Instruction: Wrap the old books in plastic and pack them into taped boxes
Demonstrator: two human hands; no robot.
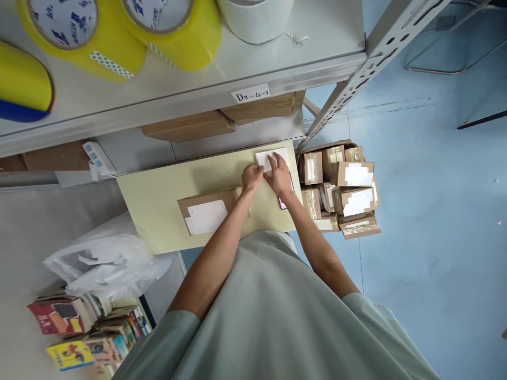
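Note:
A small stack of white paper slips (pixel 261 158) lies near the far right corner of the cream tabletop (pixel 166 184). My left hand (pixel 252 177) is closed in a pinch at the near left corner of the stack. My right hand (pixel 280 178) rests over the slips with its fingers spread, and its thumb points toward my left fingertips. Partly under my right wrist lies a phone (pixel 282 204) with a pinkish screen. Left of my left forearm sits a cardboard box (pixel 190 205) bearing white labels; my arm hides its right end.
Several taped, labelled parcels (pixel 354 200) are piled right of the table. Above the far edge runs a metal shelf (pixel 253 68) with yellow tape rolls (pixel 190 37) and a white roll (pixel 257 21). A plastic bag (pixel 114 258) and books (pixel 103 338) are at lower left.

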